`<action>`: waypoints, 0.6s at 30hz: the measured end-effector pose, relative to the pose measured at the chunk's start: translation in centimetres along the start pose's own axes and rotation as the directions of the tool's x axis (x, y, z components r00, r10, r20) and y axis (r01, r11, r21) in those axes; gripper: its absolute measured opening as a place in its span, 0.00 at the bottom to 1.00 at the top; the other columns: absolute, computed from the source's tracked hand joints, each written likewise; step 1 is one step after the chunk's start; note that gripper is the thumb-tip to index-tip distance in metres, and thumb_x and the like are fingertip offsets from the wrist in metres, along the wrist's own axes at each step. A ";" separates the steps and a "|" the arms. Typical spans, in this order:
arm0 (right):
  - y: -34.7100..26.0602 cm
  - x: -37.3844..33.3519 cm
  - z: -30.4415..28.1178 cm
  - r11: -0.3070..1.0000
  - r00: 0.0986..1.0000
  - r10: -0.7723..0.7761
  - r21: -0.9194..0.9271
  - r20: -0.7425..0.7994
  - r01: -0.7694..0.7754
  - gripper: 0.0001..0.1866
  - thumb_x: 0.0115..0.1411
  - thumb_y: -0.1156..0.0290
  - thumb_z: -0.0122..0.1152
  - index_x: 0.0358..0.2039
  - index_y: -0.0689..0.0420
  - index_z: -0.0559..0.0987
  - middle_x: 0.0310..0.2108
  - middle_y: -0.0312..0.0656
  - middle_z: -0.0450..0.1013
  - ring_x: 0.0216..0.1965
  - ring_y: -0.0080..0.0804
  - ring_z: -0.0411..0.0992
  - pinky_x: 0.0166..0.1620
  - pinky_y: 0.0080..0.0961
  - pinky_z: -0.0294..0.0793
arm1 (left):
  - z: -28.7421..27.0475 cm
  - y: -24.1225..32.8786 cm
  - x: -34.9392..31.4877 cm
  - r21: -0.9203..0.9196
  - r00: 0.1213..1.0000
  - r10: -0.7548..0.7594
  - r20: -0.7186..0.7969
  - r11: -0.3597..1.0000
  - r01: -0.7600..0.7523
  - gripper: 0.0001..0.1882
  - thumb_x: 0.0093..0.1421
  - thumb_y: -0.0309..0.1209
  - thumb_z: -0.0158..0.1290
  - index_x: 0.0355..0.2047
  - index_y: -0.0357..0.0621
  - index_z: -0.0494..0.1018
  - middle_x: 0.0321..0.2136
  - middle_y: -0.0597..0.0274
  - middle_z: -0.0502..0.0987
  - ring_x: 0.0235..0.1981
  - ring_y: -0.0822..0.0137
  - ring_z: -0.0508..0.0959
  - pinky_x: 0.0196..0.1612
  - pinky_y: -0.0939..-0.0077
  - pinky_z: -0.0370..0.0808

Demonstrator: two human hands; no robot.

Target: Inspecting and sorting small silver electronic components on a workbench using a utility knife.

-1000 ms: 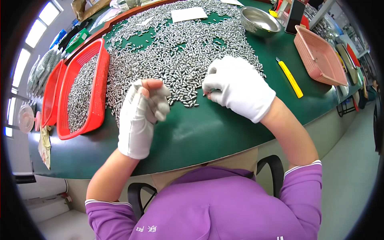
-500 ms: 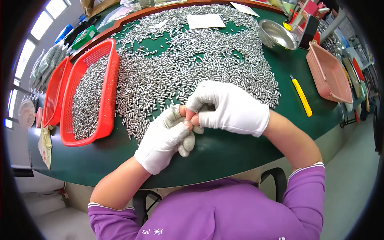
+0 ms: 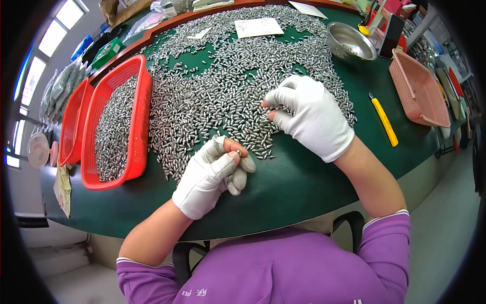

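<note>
My left hand (image 3: 205, 175), in a white glove with bare thumb and index tips, pinches a small silvery metal piece (image 3: 239, 152) above the near part of the table. Its other fingers are curled under. Over the right side of a wide spread of small metal pieces (image 3: 223, 96) is my right hand (image 3: 314, 119), gloved the same way. Thumb and index finger stand apart there, with nothing visible between them; the tips are just over or touching the pieces. To the left, a red basket (image 3: 140, 129) holds many more such pieces.
Behind the red basket stands another red basket (image 3: 71, 134). At right are a metal bowl (image 3: 336, 33) with some pieces in it, a yellow utility knife (image 3: 385, 121) and a pink basket (image 3: 428, 96). A white card (image 3: 258, 28) lies on the far pieces of the green table (image 3: 283, 187).
My right hand has left my left hand, moving up and right over the metal pieces, and its fingers have parted. The left hand stays nearly in place; its pinched piece now shows.
</note>
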State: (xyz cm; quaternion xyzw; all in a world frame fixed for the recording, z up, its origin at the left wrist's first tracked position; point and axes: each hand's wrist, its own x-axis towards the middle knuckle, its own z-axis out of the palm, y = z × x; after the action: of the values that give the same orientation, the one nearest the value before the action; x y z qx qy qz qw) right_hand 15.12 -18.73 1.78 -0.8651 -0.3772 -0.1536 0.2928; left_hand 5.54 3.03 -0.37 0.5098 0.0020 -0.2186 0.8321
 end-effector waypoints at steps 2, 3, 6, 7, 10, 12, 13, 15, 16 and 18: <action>0.8 -0.3 0.1 0.999 0.995 0.023 -0.045 0.093 -0.019 0.07 0.50 0.67 0.65 0.30 0.53 0.82 0.30 0.41 0.74 0.36 0.40 0.73 0.41 0.35 0.73 | -0.1 -0.1 0.1 -0.058 1.000 -0.015 -0.006 0.998 0.015 0.08 0.66 0.35 0.49 0.41 0.45 0.70 0.33 0.60 0.77 0.24 0.76 0.73 0.27 0.84 0.73; 1.0 -0.4 0.2 0.998 0.985 0.052 -0.049 0.164 -0.044 0.07 0.48 0.69 0.68 0.29 0.54 0.82 0.30 0.41 0.74 0.35 0.39 0.73 0.40 0.34 0.73 | -0.2 -0.1 0.1 -0.069 1.000 -0.025 0.004 0.997 0.025 0.08 0.67 0.35 0.49 0.41 0.45 0.70 0.34 0.60 0.77 0.24 0.76 0.74 0.28 0.84 0.73; 1.2 -0.8 0.9 0.997 0.985 0.045 -0.064 0.166 -0.035 0.07 0.48 0.68 0.67 0.28 0.53 0.82 0.29 0.40 0.74 0.34 0.39 0.73 0.40 0.35 0.73 | -0.1 -0.1 0.2 -0.079 0.999 -0.028 0.028 0.996 0.030 0.09 0.67 0.35 0.49 0.42 0.45 0.70 0.33 0.60 0.77 0.25 0.76 0.74 0.28 0.84 0.73; 1.3 -0.8 1.0 0.996 0.991 0.013 -0.090 0.133 -0.001 0.06 0.48 0.68 0.67 0.28 0.53 0.82 0.28 0.39 0.74 0.33 0.39 0.73 0.39 0.35 0.73 | 0.1 -0.1 0.2 -0.081 0.999 -0.029 0.026 0.996 0.031 0.09 0.67 0.35 0.49 0.42 0.45 0.70 0.33 0.60 0.77 0.25 0.76 0.74 0.28 0.84 0.73; 1.1 -0.8 1.6 0.991 0.994 0.011 -0.137 0.105 0.004 0.04 0.49 0.68 0.66 0.26 0.52 0.81 0.27 0.39 0.73 0.33 0.40 0.73 0.39 0.34 0.73 | 0.4 -0.1 0.4 0.003 0.998 -0.029 -0.064 1.000 0.029 0.11 0.64 0.40 0.53 0.39 0.48 0.69 0.31 0.61 0.75 0.21 0.76 0.68 0.25 0.84 0.65; 1.1 -0.8 1.7 0.995 0.997 -0.003 -0.098 0.071 0.010 0.04 0.48 0.69 0.66 0.25 0.53 0.80 0.27 0.39 0.73 0.33 0.40 0.73 0.38 0.34 0.73 | 0.5 -0.2 0.5 -0.020 0.997 -0.029 -0.075 0.999 0.027 0.11 0.63 0.39 0.54 0.38 0.48 0.68 0.32 0.62 0.75 0.22 0.76 0.69 0.25 0.84 0.65; 1.0 -0.7 1.8 0.998 0.998 -0.001 -0.064 0.055 0.005 0.04 0.48 0.70 0.66 0.25 0.53 0.79 0.28 0.39 0.73 0.33 0.40 0.73 0.38 0.35 0.72 | 0.4 0.0 0.5 -0.012 0.997 -0.043 -0.063 0.999 0.042 0.10 0.63 0.38 0.55 0.38 0.49 0.67 0.33 0.62 0.74 0.23 0.76 0.69 0.26 0.84 0.66; 0.8 -0.6 1.3 1.000 0.999 0.005 0.012 0.041 -0.005 0.05 0.47 0.71 0.67 0.25 0.53 0.79 0.28 0.39 0.73 0.33 0.40 0.72 0.38 0.35 0.72 | 0.4 0.2 0.8 0.008 0.996 -0.088 -0.033 0.996 0.088 0.10 0.63 0.37 0.54 0.38 0.49 0.67 0.34 0.62 0.74 0.24 0.76 0.69 0.26 0.84 0.66; 0.7 -0.5 1.2 0.998 1.000 0.005 0.060 0.023 -0.006 0.05 0.46 0.71 0.68 0.25 0.53 0.79 0.27 0.40 0.73 0.32 0.40 0.72 0.37 0.34 0.72 | 0.3 0.5 0.9 0.003 0.994 -0.114 -0.005 0.994 0.114 0.09 0.62 0.34 0.54 0.39 0.50 0.66 0.34 0.62 0.74 0.24 0.77 0.69 0.25 0.85 0.65; 0.5 -0.4 1.0 0.983 1.000 -0.017 0.185 0.019 0.013 0.08 0.44 0.74 0.70 0.24 0.54 0.78 0.26 0.40 0.73 0.31 0.39 0.72 0.36 0.33 0.72 | -0.1 0.8 1.2 -0.028 0.982 -0.179 0.063 0.983 0.181 0.10 0.62 0.30 0.52 0.41 0.46 0.64 0.37 0.59 0.74 0.27 0.75 0.72 0.29 0.83 0.72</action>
State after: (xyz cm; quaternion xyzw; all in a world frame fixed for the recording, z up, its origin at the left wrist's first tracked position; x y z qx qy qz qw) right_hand 15.26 -18.56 0.61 -0.8328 -0.3994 -0.1112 0.3669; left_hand 6.96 2.95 -0.03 0.4868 0.0264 -0.3081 0.8170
